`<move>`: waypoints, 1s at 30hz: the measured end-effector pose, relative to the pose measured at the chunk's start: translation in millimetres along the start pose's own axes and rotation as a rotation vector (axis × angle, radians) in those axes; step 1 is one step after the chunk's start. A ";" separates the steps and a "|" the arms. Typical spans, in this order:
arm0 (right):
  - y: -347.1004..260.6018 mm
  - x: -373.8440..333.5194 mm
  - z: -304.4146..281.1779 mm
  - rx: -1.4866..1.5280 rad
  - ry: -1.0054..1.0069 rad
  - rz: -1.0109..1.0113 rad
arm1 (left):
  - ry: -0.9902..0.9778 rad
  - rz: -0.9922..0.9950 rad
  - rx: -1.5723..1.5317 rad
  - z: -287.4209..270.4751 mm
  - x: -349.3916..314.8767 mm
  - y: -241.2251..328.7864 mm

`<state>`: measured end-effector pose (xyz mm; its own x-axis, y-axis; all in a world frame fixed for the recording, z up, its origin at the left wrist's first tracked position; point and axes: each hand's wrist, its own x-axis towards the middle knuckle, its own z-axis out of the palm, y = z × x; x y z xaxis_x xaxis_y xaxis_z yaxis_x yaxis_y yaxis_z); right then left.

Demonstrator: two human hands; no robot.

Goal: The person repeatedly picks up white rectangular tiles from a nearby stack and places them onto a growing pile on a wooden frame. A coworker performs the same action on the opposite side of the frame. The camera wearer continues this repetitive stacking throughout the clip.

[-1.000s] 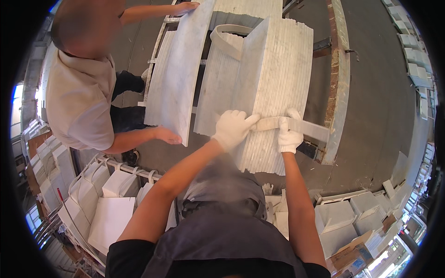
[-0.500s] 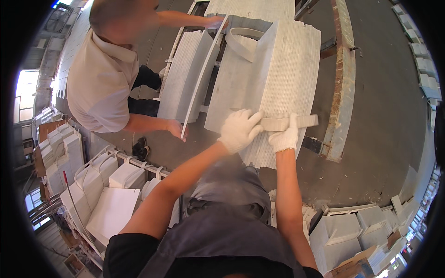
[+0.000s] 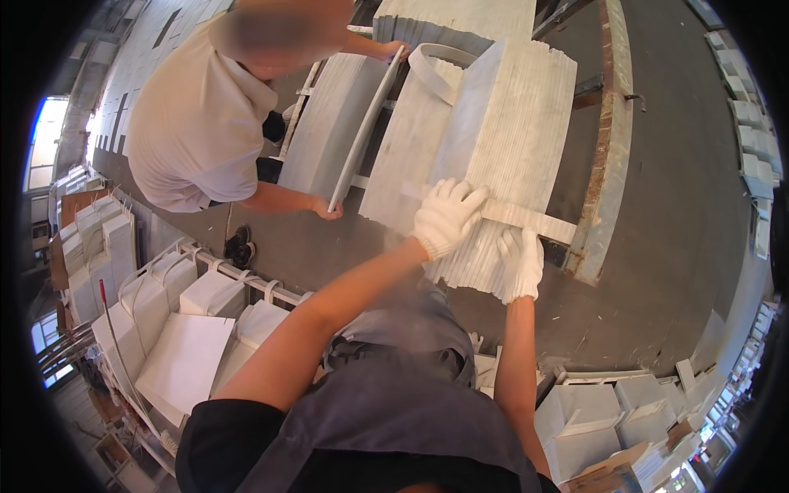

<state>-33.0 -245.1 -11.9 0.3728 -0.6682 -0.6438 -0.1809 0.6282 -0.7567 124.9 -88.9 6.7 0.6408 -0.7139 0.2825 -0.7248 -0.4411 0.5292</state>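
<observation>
My left hand (image 3: 448, 218), in a white knitted glove, rests on a stack of thin pale slabs (image 3: 516, 135). Its fingers bend over a flat whitish strap (image 3: 526, 218), which runs out to the right across the stack. My right hand (image 3: 520, 261), gloved the same way, is just below the strap by the stack's near right corner, fingers stretched upward. To the left, a co-worker's two bare hands hold a long thin pale slab (image 3: 366, 127) on edge beside another stack (image 3: 329, 115). A looped band (image 3: 426, 70) lies at the far end between the slabs.
The co-worker (image 3: 193, 123) bends in from the left. A rusty metal beam (image 3: 610, 148) runs along the right of the stacks. Strapped white bundles (image 3: 164, 279) stand on a rack at lower left, and more pale blocks (image 3: 579, 427) at lower right. Grey floor shows between.
Both my hands have shifted right, the right one also down and off the strap. The strap now lies at a slant. The co-worker has leaned farther right.
</observation>
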 end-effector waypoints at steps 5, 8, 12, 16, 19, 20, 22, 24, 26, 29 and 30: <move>34.2 -3.3 -23.8 -0.106 0.033 -0.093 | -0.032 0.017 0.040 -4.0 -2.8 -9.3; 34.2 -12.2 -28.2 -0.238 -0.042 -0.132 | -0.025 -0.022 0.090 -4.8 -4.4 -4.5; 26.5 -38.0 -18.6 -0.547 -0.103 -0.419 | 0.021 -0.017 0.063 -0.8 -3.2 0.5; 5.8 -53.0 4.3 -0.714 -0.115 -0.790 | -0.036 -0.069 0.001 -3.1 -7.1 5.3; -16.3 -38.9 27.6 -1.029 -0.069 -1.113 | 0.007 -0.081 0.002 -4.0 -7.3 6.8; -22.2 -29.9 35.7 -1.115 -0.040 -1.214 | 0.029 -0.086 0.013 -3.1 -7.8 8.3; -33.3 -7.7 48.2 -1.217 0.013 -1.292 | 0.020 -0.114 0.024 -0.3 -9.2 9.8; -39.4 14.7 56.2 -1.292 0.048 -1.275 | -0.040 -0.160 0.019 3.2 -11.0 11.2; -38.3 33.9 63.1 -1.346 0.110 -1.181 | -0.102 -0.208 0.017 7.3 -13.9 14.3; -29.5 49.3 68.8 -1.304 0.112 -1.083 | -0.105 -0.201 0.058 14.3 -15.1 16.9; -28.4 52.5 69.7 -1.311 0.125 -1.178 | -0.007 -0.162 0.053 16.1 -13.8 14.2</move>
<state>55.2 -270.2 -16.3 0.7766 -0.5522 0.3033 -0.4595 -0.8258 -0.3269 101.7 -94.1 -2.5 0.7488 -0.6346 0.1912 -0.6244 -0.5786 0.5248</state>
